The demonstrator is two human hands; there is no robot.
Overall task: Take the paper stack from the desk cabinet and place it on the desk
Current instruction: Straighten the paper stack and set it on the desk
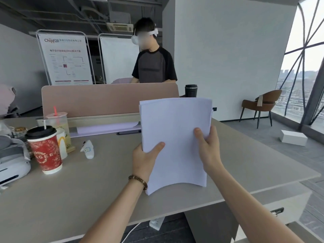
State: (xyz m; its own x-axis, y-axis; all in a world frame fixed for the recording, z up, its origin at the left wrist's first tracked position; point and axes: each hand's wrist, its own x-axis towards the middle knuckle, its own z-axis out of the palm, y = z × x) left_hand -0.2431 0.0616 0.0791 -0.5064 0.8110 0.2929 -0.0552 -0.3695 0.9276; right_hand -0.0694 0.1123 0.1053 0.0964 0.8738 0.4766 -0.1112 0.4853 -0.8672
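A white paper stack (175,130) is held up above the grey desk (87,186), slightly bent, its lower edge near the desk's front right part. My left hand (143,158) grips its left edge, thumb on the front sheet. My right hand (207,148) grips the right edge in the same way. A beaded bracelet sits on my left wrist. The desk cabinet (259,211) stands under the desk's right end, with a lock on its front.
A red paper cup with a black lid (44,148), other drink cups (58,125), a white device (88,148) and a white headset (12,165) crowd the desk's left. A divider panel (105,100) runs along the back, with a person behind it. A black tumbler (191,90) stands at the divider's right end.
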